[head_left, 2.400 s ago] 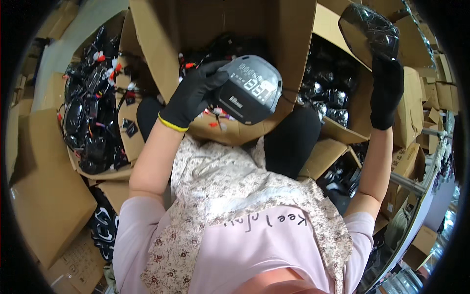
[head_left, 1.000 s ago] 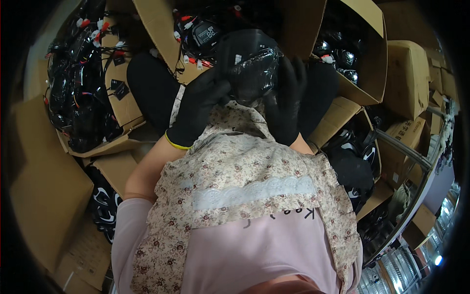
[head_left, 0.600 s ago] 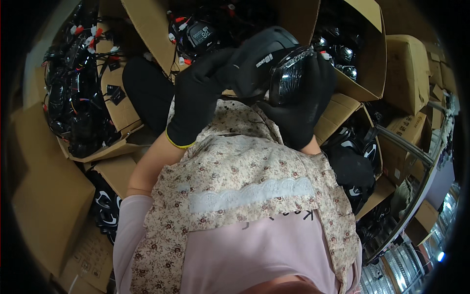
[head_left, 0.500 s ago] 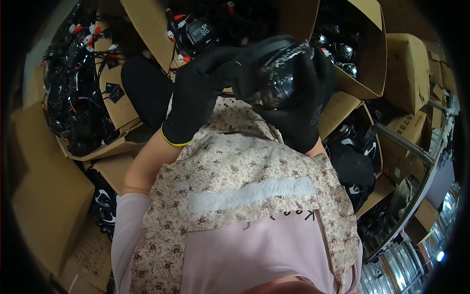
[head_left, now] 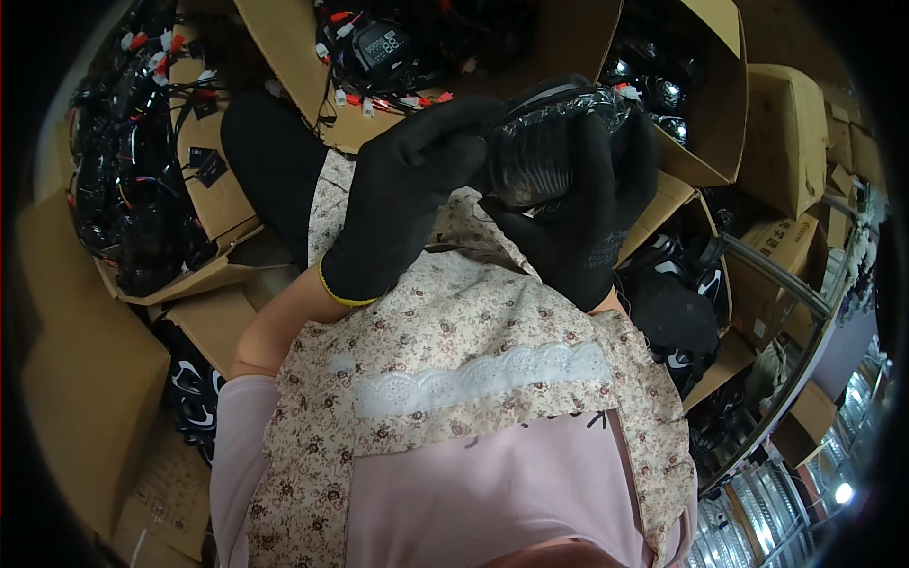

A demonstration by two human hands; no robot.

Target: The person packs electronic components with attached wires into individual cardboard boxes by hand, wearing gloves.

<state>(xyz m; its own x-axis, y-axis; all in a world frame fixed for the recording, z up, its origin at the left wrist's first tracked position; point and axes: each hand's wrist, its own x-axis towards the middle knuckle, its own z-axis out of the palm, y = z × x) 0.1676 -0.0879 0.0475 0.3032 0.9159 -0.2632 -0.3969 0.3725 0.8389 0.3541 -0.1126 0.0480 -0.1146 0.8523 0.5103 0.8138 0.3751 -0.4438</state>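
Observation:
In front of my chest is a rounded black headlight [head_left: 533,156] in shiny clear plastic film, a ribbed face showing. My right hand [head_left: 595,204], in a black glove, wraps its fingers over the right side with the thumb below. My left hand [head_left: 402,185], gloved in black with a yellow cuff edge, closes its fingers at the headlight's left edge; the exact grip of those fingertips is partly hidden. Just beyond the hands, an open carton [head_left: 284,62] holds a black display unit [head_left: 381,47] and cables with red and white connectors [head_left: 407,100].
At the left a carton [head_left: 227,213] carries black wired units [head_left: 142,199]. Wrapped round parts [head_left: 668,95] fill a box [head_left: 710,156] at the far right. Beside my right arm stands a carton of black parts [head_left: 672,312]. A metal rail [head_left: 776,275] runs along the right.
The headlight has turned in my hands, so the ribbed face now shows instead of the glossy one. My left hand has shifted slightly, and the whole view has moved a little.

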